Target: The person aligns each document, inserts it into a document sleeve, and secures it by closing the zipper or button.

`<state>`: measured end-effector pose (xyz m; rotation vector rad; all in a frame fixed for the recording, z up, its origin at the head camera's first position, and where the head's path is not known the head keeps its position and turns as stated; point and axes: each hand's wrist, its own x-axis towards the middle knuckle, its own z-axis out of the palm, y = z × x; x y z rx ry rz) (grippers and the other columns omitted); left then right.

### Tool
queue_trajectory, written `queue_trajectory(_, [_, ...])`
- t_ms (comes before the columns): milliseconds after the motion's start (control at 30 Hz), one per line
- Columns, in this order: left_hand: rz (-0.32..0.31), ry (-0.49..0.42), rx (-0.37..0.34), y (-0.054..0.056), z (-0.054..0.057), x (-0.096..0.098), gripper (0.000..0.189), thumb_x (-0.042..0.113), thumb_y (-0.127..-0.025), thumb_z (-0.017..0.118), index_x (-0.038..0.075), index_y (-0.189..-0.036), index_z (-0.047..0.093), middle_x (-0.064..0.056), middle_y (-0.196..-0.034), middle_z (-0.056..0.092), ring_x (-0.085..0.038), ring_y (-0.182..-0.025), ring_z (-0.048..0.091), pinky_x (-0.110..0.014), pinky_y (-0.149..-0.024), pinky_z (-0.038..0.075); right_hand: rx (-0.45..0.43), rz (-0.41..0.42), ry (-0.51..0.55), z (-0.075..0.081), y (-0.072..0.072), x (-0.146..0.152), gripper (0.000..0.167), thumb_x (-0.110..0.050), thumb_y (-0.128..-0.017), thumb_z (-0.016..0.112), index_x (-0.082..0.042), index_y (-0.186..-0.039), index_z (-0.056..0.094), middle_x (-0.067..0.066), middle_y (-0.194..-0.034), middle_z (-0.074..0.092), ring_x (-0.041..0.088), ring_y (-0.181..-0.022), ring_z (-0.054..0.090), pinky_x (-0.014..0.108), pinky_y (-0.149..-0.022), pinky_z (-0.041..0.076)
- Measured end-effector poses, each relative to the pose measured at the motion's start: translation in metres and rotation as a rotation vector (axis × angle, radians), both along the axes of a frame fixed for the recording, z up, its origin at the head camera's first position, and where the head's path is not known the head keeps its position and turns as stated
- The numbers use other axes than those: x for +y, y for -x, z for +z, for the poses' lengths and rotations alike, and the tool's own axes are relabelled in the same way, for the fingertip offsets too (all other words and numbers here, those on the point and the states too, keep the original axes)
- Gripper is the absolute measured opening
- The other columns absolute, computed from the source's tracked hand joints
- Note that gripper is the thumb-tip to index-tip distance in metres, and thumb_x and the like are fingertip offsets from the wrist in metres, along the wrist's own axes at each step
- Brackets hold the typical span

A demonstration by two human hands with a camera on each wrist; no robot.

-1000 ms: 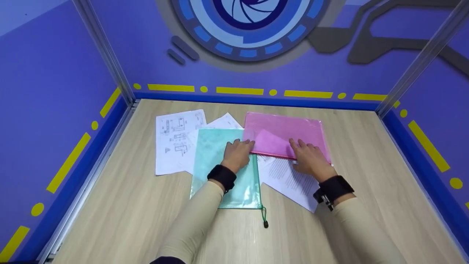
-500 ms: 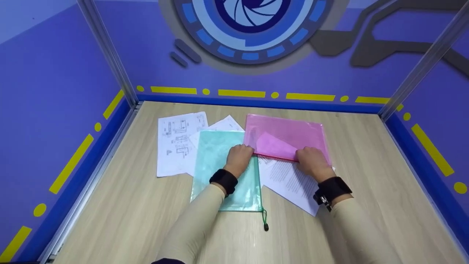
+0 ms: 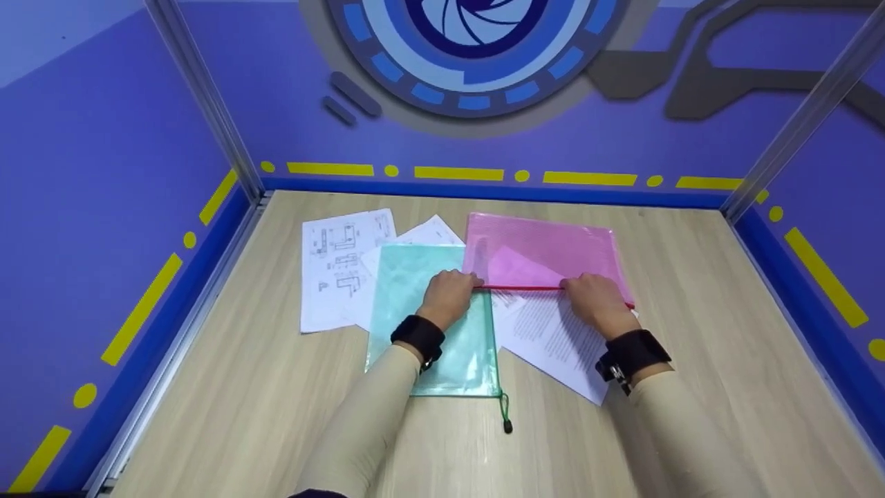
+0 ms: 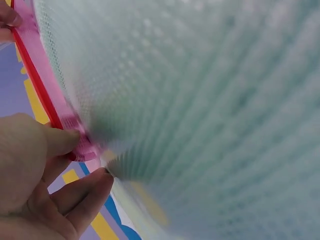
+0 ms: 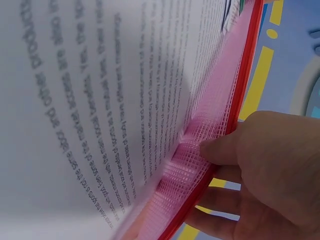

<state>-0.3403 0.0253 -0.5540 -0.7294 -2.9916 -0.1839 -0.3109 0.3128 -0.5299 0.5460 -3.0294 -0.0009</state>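
A translucent pink zipper pouch (image 3: 546, 242) lies at the back, and its red-zipped near edge is raised slightly. My left hand (image 3: 446, 299) pinches that edge at its left corner, above the green zipper pouch (image 3: 432, 353). Farther right along the same edge, my right hand (image 3: 596, 301) holds it between thumb and fingers. In the right wrist view the thumb presses on the pink mesh (image 5: 187, 160) beside the red zipper (image 5: 245, 85). A printed text sheet (image 3: 553, 339) sits partly beneath the pink pouch.
Left of the green pouch lies a sheet with technical drawings (image 3: 339, 277), and another sheet (image 3: 435, 232) shows behind it. A green zipper cord (image 3: 506, 411) hangs off the green pouch's near corner. Purple panels (image 3: 484, 149) enclose the wooden table (image 3: 228, 387) on three sides.
Both hands went from lying spread on the pink pouch to gripping its near edge. That edge has since risen a little and is pulled straight between them.
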Motion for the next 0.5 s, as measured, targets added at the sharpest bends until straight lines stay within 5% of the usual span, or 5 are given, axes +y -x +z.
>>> queue_trajectory(233, [-0.062,-0.023,-0.078,-0.009,0.012,-0.007,0.033,0.014,-0.109,0.057,0.016,-0.139,0.072,-0.016,-0.123,0.074,-0.035,-0.111,0.070,-0.047,-0.095,0.056,-0.040,-0.008,0.060,0.003,-0.001,0.001,0.031,0.005,-0.099,0.054,-0.002,-0.118,0.078,0.022,-0.090,0.071,0.039,-0.079,0.065,0.053,-0.072,0.053])
queue_trajectory(400, [-0.050,-0.107,-0.218,-0.026,0.025,-0.008,0.058,0.023,-0.108,0.062,0.016,-0.163,0.044,-0.016,-0.168,0.038,-0.041,-0.149,0.043,-0.054,-0.116,0.041,-0.058,-0.027,0.139,0.002,-0.003,0.009,0.033,0.001,-0.103,0.053,-0.002,-0.126,0.075,0.023,-0.104,0.075,0.037,-0.084,0.066,0.055,-0.080,0.053])
queue_trajectory(500, [-0.016,-0.226,-0.199,-0.040,0.029,-0.008,0.072,0.027,-0.107,0.064,0.018,-0.169,0.029,-0.018,-0.174,0.022,-0.043,-0.156,0.030,-0.060,-0.118,0.038,-0.006,-0.021,0.193,-0.005,-0.003,0.013,0.027,-0.002,-0.104,0.057,0.000,-0.124,0.075,0.024,-0.105,0.076,0.037,-0.083,0.068,0.058,-0.081,0.054])
